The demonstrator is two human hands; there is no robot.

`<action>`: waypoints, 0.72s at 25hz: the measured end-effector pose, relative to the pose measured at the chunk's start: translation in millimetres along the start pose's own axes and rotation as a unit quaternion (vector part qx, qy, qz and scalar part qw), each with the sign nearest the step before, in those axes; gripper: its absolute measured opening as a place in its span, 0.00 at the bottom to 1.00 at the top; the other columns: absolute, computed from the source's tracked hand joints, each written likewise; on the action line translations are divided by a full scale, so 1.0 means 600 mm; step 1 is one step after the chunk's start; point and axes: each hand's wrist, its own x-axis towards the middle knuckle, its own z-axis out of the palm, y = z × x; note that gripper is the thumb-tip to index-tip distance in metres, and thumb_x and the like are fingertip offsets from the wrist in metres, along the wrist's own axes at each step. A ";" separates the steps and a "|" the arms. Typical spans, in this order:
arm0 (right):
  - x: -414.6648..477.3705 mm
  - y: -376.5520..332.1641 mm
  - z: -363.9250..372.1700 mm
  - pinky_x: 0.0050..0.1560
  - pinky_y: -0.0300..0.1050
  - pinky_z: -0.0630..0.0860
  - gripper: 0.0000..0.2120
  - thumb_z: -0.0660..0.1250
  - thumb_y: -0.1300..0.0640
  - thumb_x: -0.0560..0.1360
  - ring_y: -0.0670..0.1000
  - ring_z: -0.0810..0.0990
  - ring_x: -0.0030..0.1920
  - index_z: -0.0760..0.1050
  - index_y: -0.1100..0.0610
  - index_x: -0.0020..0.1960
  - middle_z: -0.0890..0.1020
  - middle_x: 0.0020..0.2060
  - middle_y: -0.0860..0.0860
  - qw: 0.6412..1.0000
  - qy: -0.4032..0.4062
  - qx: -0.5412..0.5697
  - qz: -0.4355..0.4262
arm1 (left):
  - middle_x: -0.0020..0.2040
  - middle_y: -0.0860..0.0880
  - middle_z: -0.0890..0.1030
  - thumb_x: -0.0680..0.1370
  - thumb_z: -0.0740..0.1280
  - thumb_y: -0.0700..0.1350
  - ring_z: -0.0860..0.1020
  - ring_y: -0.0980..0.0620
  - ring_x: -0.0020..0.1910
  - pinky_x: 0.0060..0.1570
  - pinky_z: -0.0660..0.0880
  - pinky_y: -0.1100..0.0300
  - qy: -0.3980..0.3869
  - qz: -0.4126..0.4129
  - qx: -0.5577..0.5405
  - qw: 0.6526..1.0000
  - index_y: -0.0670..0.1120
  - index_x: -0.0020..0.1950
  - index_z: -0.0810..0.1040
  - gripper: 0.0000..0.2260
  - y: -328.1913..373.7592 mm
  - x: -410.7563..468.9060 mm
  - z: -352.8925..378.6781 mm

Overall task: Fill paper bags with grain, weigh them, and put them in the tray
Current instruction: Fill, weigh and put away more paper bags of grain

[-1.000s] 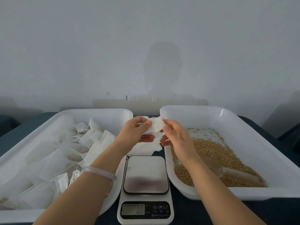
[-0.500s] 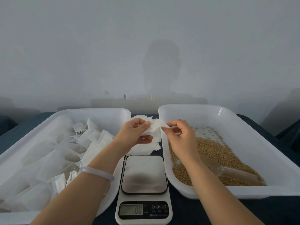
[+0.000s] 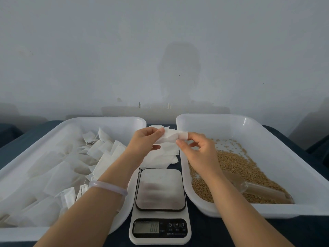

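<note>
On the scale display (image 3: 146,227), "0.0".

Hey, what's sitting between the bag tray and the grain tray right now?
In the head view, the digital scale sits in the gap, with a pile of loose paper bags just behind it.

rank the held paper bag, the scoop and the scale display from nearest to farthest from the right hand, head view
1. paper bag: pinched by the right hand itself.
2. scoop: lower right, lying on the grain.
3. scale display: lower left, nearest the camera.
</note>
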 end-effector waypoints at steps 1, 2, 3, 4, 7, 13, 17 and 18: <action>0.000 -0.002 0.000 0.47 0.38 0.69 0.04 0.70 0.54 0.73 0.44 0.75 0.47 0.81 0.45 0.45 0.81 0.44 0.43 1.000 -0.004 -0.001 -0.006 | 0.37 0.51 0.76 0.77 0.67 0.47 0.75 0.55 0.39 0.46 0.78 0.58 -0.003 -0.003 0.003 1.000 0.43 0.39 0.79 0.10 0.000 -0.001 0.000; 0.001 -0.002 0.000 0.47 0.38 0.69 0.03 0.69 0.55 0.73 0.44 0.75 0.47 0.81 0.49 0.45 0.82 0.43 0.44 1.000 -0.013 -0.002 -0.011 | 0.38 0.50 0.76 0.77 0.67 0.47 0.75 0.54 0.40 0.45 0.79 0.59 -0.007 -0.006 0.009 1.000 0.42 0.40 0.79 0.10 0.000 -0.001 0.001; 0.002 -0.001 0.000 0.47 0.39 0.70 0.04 0.68 0.55 0.74 0.45 0.75 0.47 0.82 0.54 0.45 0.82 0.42 0.47 1.000 -0.026 -0.008 -0.015 | 0.39 0.48 0.76 0.77 0.67 0.48 0.75 0.53 0.41 0.44 0.79 0.60 -0.011 -0.010 0.018 1.000 0.41 0.42 0.80 0.11 -0.001 -0.001 0.001; 0.003 0.001 0.001 0.47 0.41 0.72 0.07 0.68 0.55 0.74 0.46 0.76 0.47 0.81 0.59 0.45 0.83 0.42 0.51 0.999 -0.038 -0.018 -0.015 | 0.41 0.47 0.76 0.77 0.67 0.48 0.75 0.53 0.42 0.44 0.79 0.61 -0.013 -0.014 0.030 0.999 0.39 0.44 0.80 0.12 -0.002 -0.001 0.002; 0.004 0.005 0.002 0.49 0.45 0.72 0.15 0.68 0.55 0.73 0.52 0.75 0.46 0.77 0.69 0.43 0.80 0.42 0.60 0.999 -0.040 -0.029 -0.017 | 0.40 0.46 0.74 0.77 0.67 0.49 0.73 0.53 0.41 0.44 0.80 0.61 -0.008 -0.017 0.060 0.998 0.37 0.46 0.80 0.15 -0.002 0.000 0.005; 0.000 -0.002 0.000 0.46 0.33 0.70 0.12 0.64 0.57 0.77 0.47 0.76 0.48 0.80 0.61 0.38 0.83 0.39 0.51 1.000 -0.022 0.013 -0.007 | 0.23 0.59 0.67 0.76 0.67 0.51 0.72 0.55 0.33 0.36 0.77 0.68 0.002 -0.014 0.064 0.998 0.45 0.35 0.76 0.13 -0.003 -0.001 0.005; 0.002 0.000 0.001 0.44 0.30 0.68 0.14 0.62 0.57 0.78 0.48 0.75 0.48 0.79 0.61 0.38 0.82 0.39 0.53 1.000 -0.015 -0.006 -0.021 | 0.29 0.56 0.73 0.76 0.67 0.50 0.74 0.55 0.35 0.40 0.79 0.65 -0.007 0.001 0.040 0.999 0.44 0.38 0.79 0.12 -0.005 0.001 0.003; 0.002 0.000 0.002 0.45 0.30 0.68 0.14 0.62 0.57 0.78 0.48 0.75 0.48 0.79 0.61 0.38 0.83 0.39 0.52 1.000 -0.013 -0.010 -0.026 | 0.31 0.54 0.74 0.76 0.67 0.50 0.74 0.55 0.36 0.44 0.79 0.63 -0.005 0.003 0.041 0.999 0.43 0.38 0.79 0.12 -0.005 0.002 0.003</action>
